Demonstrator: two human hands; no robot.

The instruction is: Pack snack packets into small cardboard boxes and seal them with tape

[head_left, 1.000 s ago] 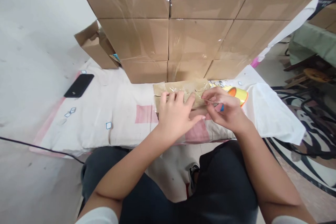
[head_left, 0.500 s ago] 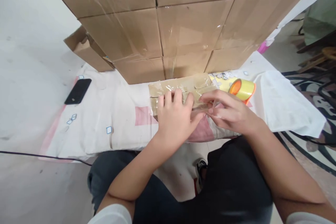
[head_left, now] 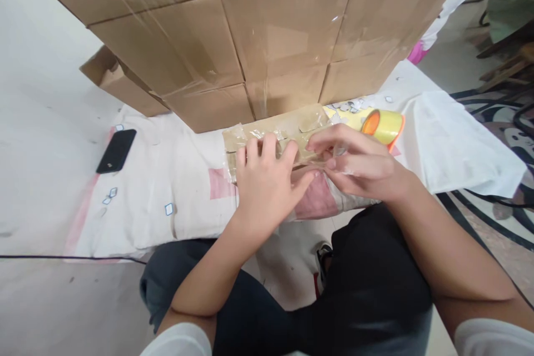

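Observation:
A low cardboard box [head_left: 292, 121] with clear tape over it lies on the cloth-covered table in front of me. My left hand [head_left: 265, 181] rests on its near left part, fingers spread and thumb pointing right along the near edge. My right hand [head_left: 354, 164] is at the box's near right side, thumb and fingers pinching a loose piece of clear tape [head_left: 340, 151]. The two thumbs come close together at the near edge. Just beyond my right hand a roll of tape [head_left: 387, 125], yellowish with an orange inside, lies on its side.
Behind the box stands a tall stack of taped cartons [head_left: 287, 16]. An open carton [head_left: 125, 83] is at its left. A black phone [head_left: 117, 151] and small blue-edged stickers [head_left: 168, 209] lie on the white cloth [head_left: 192, 206]. Paper scraps [head_left: 350, 105] are near the tape roll.
The view has shifted slightly, so the carton stack appears farther left and higher. Both hands keep nearly the same place on the box, the right still pinching the tape.

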